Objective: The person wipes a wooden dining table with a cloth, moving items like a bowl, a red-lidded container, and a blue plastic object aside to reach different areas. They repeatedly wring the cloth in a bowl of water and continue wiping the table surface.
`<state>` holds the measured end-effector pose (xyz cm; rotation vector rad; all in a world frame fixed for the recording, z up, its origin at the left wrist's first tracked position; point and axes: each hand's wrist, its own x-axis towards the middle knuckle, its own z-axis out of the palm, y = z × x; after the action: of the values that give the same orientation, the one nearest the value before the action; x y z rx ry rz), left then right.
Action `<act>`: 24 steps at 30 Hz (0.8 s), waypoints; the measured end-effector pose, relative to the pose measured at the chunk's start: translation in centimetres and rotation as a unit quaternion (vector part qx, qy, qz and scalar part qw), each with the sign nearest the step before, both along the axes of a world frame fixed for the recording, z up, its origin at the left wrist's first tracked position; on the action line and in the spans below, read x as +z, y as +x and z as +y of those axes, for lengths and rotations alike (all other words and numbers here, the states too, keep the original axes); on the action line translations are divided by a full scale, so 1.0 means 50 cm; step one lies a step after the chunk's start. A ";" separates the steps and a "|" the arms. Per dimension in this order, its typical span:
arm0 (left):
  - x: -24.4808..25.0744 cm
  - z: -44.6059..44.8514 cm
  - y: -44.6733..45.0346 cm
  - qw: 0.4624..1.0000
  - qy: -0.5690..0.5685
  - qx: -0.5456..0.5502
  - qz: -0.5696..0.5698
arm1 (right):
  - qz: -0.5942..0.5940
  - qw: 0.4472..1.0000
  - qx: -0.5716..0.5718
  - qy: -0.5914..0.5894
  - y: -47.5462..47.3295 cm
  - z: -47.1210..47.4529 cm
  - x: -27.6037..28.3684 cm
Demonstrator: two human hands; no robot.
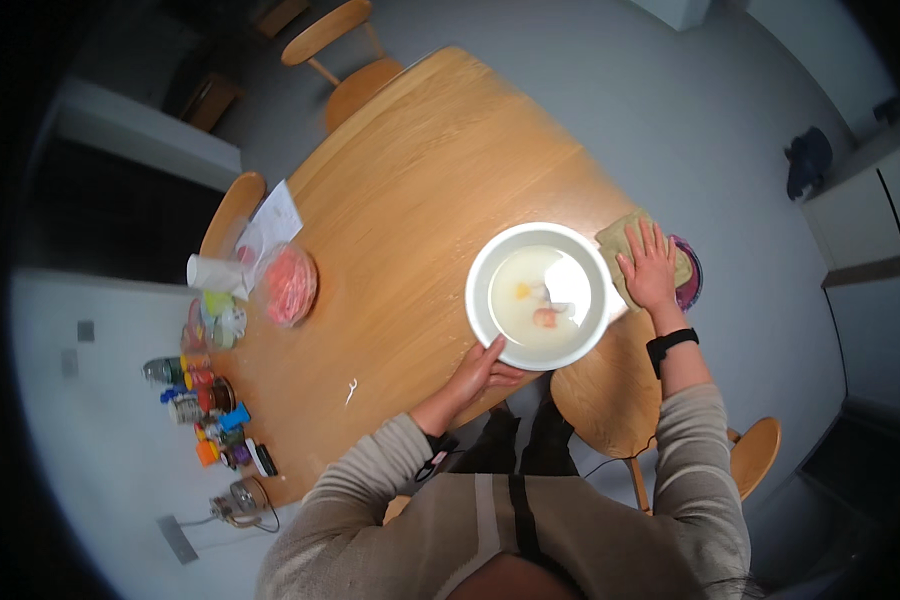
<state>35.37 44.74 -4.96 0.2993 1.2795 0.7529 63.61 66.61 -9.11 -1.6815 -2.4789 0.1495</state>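
Observation:
A white basin (477,264) stands near the front right edge of the wooden table (420,187). Cloudy liquid (525,322) partly fills it, with a small yellow thing (523,290) and an orange-pink thing (544,318) in it; bright glare hides part of the surface. My left hand (480,373) grips the basin's near rim, thumb on top and fingers along the outside. To the right of the basin, my right hand (651,266) lies flat on a tan cloth (615,240) at the table's edge, fingers slightly spread.
A purple-pink container (691,277) shows partly behind the cloth. Wooden chairs (607,397) stand around the table. At left are a pink-filled clear bag (291,285), a paper roll (216,276), several jars and bottles (202,397) and a glass appliance (247,495). A small white strip (352,391) lies nearby.

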 end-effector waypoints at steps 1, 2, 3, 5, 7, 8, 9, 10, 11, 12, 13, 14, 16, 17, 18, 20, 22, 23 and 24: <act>0.006 0.011 0.009 1.000 -0.007 0.016 -0.022 | 0.014 0.999 0.005 0.030 -0.007 0.002 -0.011; 0.013 0.019 0.012 0.998 0.004 0.029 -0.048 | 0.011 1.000 -0.002 0.019 -0.009 0.000 -0.021; 0.019 0.025 0.014 0.998 -0.001 0.046 -0.050 | -0.010 1.000 -0.019 -0.002 -0.010 -0.003 -0.031; 0.026 0.032 0.018 0.994 0.031 0.081 -0.067 | 0.011 1.000 -0.004 0.013 -0.010 -0.019 -0.043; 0.033 0.032 0.012 0.995 0.044 0.085 -0.043 | -0.002 1.000 -0.012 0.009 -0.023 -0.044 -0.047; 0.035 0.033 0.010 0.995 0.040 0.090 -0.026 | -0.015 1.000 -0.026 -0.008 -0.036 -0.057 -0.046; 0.039 0.035 0.006 0.996 0.028 0.089 -0.002 | -0.009 1.000 -0.016 0.010 -0.048 -0.070 -0.042; 0.045 0.031 0.001 0.991 0.057 0.120 -0.024 | -0.011 1.000 -0.017 -0.005 -0.067 -0.090 -0.039; 0.054 0.024 -0.008 0.990 0.062 0.123 -0.019 | -0.014 0.999 -0.020 -0.023 -0.083 -0.116 -0.035; 0.064 0.023 -0.021 0.991 0.065 0.120 -0.012 | 0.010 0.999 0.005 -0.031 -0.094 -0.138 -0.027; 0.075 0.024 -0.036 0.991 0.065 0.114 0.000 | -0.003 0.998 -0.005 -0.060 -0.113 -0.157 -0.024; 0.088 0.021 -0.050 0.989 0.075 0.129 -0.013 | 0.001 0.998 -0.003 -0.067 -0.130 -0.178 -0.021; 0.116 0.011 -0.083 0.982 0.095 0.159 -0.034 | 0.020 0.997 -0.005 -0.071 -0.164 -0.219 -0.022; 0.129 0.003 -0.098 0.981 0.095 0.169 -0.022 | 0.042 0.998 0.006 -0.056 -0.180 -0.239 -0.024; 0.140 -0.006 -0.113 0.978 0.102 0.179 -0.014 | 0.017 0.998 -0.005 -0.067 -0.195 -0.259 -0.028; 0.155 -0.024 -0.148 0.976 0.108 0.190 0.005 | -0.026 0.998 0.004 -0.062 -0.232 -0.300 -0.038; 0.158 -0.042 -0.180 0.967 0.105 0.230 0.009 | 0.024 0.999 0.031 -0.029 -0.262 -0.343 -0.043; 0.158 -0.054 -0.195 0.963 0.096 0.250 0.014 | 0.043 0.998 0.039 -0.023 -0.275 -0.364 -0.043; 0.157 -0.067 -0.213 0.963 0.102 0.248 0.019 | 0.067 0.996 0.057 -0.020 -0.287 -0.383 -0.041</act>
<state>24.74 41.37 2.90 0.1567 1.3297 1.3171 49.27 47.46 -11.16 -1.4911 -2.4878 0.3143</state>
